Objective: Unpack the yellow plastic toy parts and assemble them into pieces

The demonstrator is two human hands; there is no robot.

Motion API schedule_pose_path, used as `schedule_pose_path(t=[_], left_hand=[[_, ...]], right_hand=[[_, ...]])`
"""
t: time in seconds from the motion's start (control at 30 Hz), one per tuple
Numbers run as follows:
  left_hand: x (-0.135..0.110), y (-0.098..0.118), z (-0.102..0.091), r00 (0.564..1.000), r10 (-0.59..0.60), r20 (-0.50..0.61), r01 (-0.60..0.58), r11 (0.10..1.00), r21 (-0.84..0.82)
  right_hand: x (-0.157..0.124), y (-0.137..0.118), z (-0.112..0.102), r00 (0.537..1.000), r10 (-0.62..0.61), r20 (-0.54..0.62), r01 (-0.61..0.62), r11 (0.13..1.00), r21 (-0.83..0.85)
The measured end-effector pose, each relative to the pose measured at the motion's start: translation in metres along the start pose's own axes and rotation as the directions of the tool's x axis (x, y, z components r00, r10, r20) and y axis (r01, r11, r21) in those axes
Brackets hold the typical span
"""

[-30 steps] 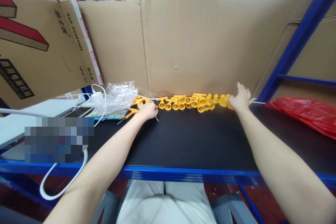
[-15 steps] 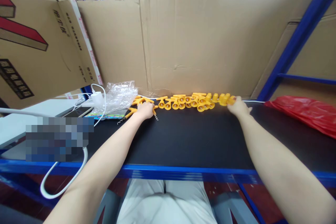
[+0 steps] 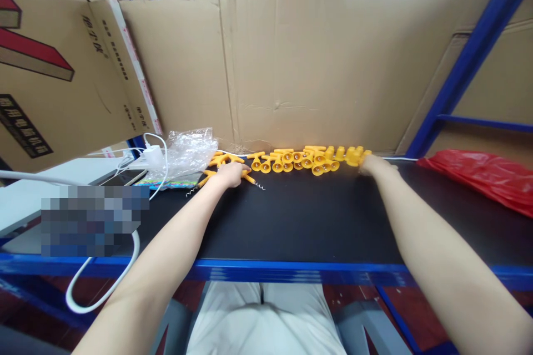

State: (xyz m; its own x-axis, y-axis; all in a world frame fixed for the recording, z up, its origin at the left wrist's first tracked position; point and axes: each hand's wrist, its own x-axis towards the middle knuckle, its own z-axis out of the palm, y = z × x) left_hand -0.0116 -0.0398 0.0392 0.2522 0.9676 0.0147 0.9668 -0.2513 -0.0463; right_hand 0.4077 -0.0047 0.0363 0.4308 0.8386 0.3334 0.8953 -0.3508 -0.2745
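Note:
A row of several yellow plastic corkscrew parts (image 3: 306, 159) lies along the back of the black shelf top (image 3: 300, 216), against the cardboard wall. My left hand (image 3: 230, 173) is closed over a yellow-handled corkscrew (image 3: 251, 179) whose metal spiral sticks out to the right. Another corkscrew (image 3: 200, 183) lies just to the left of that hand. My right hand (image 3: 372, 165) is curled at the right end of the yellow row, fingers closed on a yellow piece (image 3: 361, 159).
A crumpled clear plastic bag (image 3: 189, 151), a white charger (image 3: 153, 156) with cable and a phone (image 3: 125, 177) lie at the left. A red plastic bag (image 3: 483, 176) lies at the right. Cardboard sheet (image 3: 300, 66) walls the back; blue rack posts (image 3: 466, 66) stand right.
My right hand went from lying open at the row's end to closing on a yellow piece and drawing back slightly. My left hand slid its corkscrew a little to the right.

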Motion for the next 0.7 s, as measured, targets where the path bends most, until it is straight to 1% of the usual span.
schedule_pose_path(t=[0.03,0.07,0.1,0.13,0.17,0.23,0.3,0.37,0.43,0.47,0.53,0.6,0.63,0.7], left_hand=[[0.000,0.000,0.000,1.000,-0.002,0.009,0.002,1.000,0.001],[0.001,0.000,0.000,1.000,-0.004,0.019,0.004,1.000,0.001],[0.001,0.000,0.000,0.999,-0.006,0.032,0.006,1.000,-0.002],[0.001,0.001,-0.001,0.999,-0.007,0.046,0.007,1.000,-0.008],[0.001,0.001,-0.001,0.998,-0.003,0.059,0.004,1.000,-0.016],[0.000,0.003,-0.002,0.998,0.013,0.062,-0.011,0.999,-0.036],[-0.002,0.004,-0.003,0.999,0.024,0.038,-0.022,0.999,-0.046],[-0.002,0.005,-0.003,1.000,0.025,0.000,-0.025,0.999,-0.045],[-0.002,0.005,-0.002,0.999,0.020,-0.038,-0.021,0.999,-0.045],[-0.002,0.005,-0.002,0.998,0.017,-0.058,-0.020,0.999,-0.049],[-0.002,0.005,-0.002,0.995,0.000,-0.096,-0.006,0.998,-0.064],[-0.003,0.005,-0.002,0.991,-0.019,-0.133,0.008,0.997,-0.081],[-0.003,0.006,-0.003,0.988,-0.027,-0.152,0.014,0.996,-0.088],[-0.004,0.007,-0.004,0.981,-0.038,-0.188,0.018,0.995,-0.102]], right_hand=[[-0.002,-0.007,-0.007,0.998,0.053,0.046,-0.051,0.998,-0.047],[-0.004,-0.015,-0.014,0.994,0.079,0.080,-0.072,0.994,-0.080],[-0.007,-0.022,-0.022,0.992,0.078,0.100,-0.063,0.987,-0.145],[-0.010,-0.030,-0.029,0.994,0.057,0.090,-0.042,0.986,-0.163],[-0.014,-0.038,-0.037,0.997,0.027,0.075,-0.013,0.985,-0.171],[-0.024,-0.053,-0.049,0.994,-0.103,0.035,0.108,0.974,-0.200],[-0.037,-0.066,-0.059,0.974,-0.227,0.016,0.226,0.957,-0.184],[-0.050,-0.078,-0.064,0.944,-0.329,0.030,0.330,0.934,-0.135],[-0.063,-0.087,-0.065,0.897,-0.440,0.051,0.442,0.894,-0.065],[-0.070,-0.091,-0.064,0.863,-0.503,0.056,0.505,0.863,-0.026],[-0.081,-0.099,-0.058,0.771,-0.634,0.067,0.630,0.774,0.063],[-0.089,-0.107,-0.047,0.676,-0.733,0.079,0.719,0.679,0.148],[-0.093,-0.110,-0.040,0.640,-0.765,0.071,0.747,0.641,0.174],[-0.099,-0.116,-0.026,0.583,-0.812,0.025,0.795,0.576,0.191]])
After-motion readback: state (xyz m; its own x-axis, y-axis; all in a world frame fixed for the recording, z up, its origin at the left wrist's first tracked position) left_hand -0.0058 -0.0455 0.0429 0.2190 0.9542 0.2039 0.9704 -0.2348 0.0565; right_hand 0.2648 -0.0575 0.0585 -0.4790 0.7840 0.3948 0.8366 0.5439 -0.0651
